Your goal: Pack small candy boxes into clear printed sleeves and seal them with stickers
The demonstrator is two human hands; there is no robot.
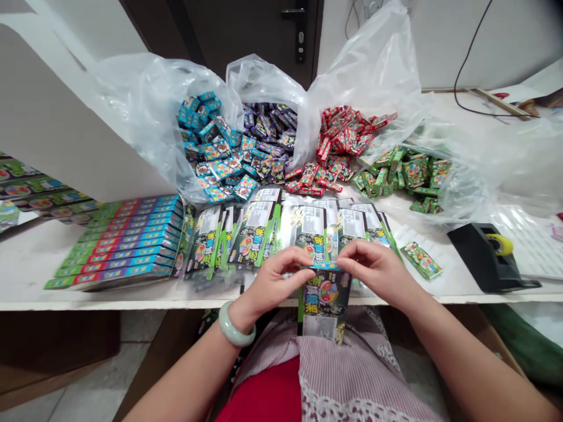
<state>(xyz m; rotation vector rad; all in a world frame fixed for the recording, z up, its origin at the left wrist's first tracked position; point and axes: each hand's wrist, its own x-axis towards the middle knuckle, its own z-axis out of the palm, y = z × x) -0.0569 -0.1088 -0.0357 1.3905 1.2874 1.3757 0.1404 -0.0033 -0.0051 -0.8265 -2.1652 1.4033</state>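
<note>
Upside down at the table's front edge is a black printed candy pack [324, 299], its lower part over my lap. My left hand [281, 275] pinches its upper left corner between thumb and fingers. At the upper right corner, my right hand [373, 266] pinches it too. A strip of blue shows along the top edge between my hands. Just beyond lie several matching black and green packs [253, 231] in overlapping rows. On the left, filled packs [123, 246] are stacked, their edges striped green, red, purple and blue.
Clear plastic bags spill small blue boxes [220, 152], purple boxes [272, 129], red boxes [343, 138] and green boxes [413, 173] along the back. A black tape dispenser [484, 258] stands at right, near a loose green packet [421, 260]. A white carton flap [74, 105] rises at left.
</note>
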